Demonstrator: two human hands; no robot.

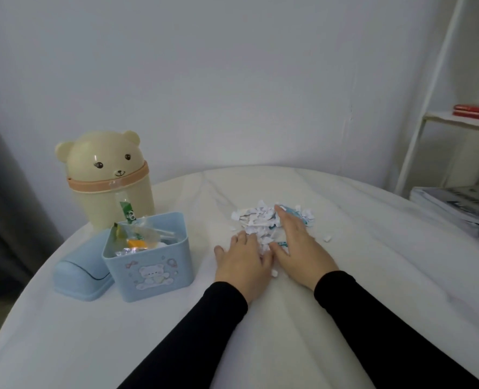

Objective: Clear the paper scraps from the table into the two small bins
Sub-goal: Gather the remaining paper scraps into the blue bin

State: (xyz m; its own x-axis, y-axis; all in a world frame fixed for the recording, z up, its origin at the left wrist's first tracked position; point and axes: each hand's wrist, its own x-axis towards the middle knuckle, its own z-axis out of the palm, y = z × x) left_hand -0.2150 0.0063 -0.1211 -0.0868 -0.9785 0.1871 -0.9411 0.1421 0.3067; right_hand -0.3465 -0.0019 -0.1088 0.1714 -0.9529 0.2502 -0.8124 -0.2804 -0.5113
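On the round table (pixel 345 318), draped in a white cloth, lay one heap of torn paper scraps (pixel 263 220), white with some blue-printed pieces. The heap sat right of centre and toward the far edge, its long axis running roughly left to right, with a few stray bits off to the right (pixel 328 238) and one near the wrists (pixel 274 273).

Left hand (pixel 243 262): palm down at the near-left edge of the heap, fingers extended and loosely spread, tips touching the scraps, gripping nothing. Right hand (pixel 297 245): palm down along the heap's right side, fingers straight and held close together, pointing away from the person, pressing against the paper. Both arms wore black sleeves (pixel 401 332).

Left of the hands stood a light blue square bin (pixel 151 273), uncovered, bear print on its front, holding wrappers and mixed litter. Its blue lid (pixel 78 273) lay on the cloth, touching the bin's left side. Behind it stood a cream bear-shaped bin (pixel 106 178), domed head closed.

At far right: a stack of papers (pixel 454 203) and a white shelf frame (pixel 440 119) bearing red books (pixel 476 111).
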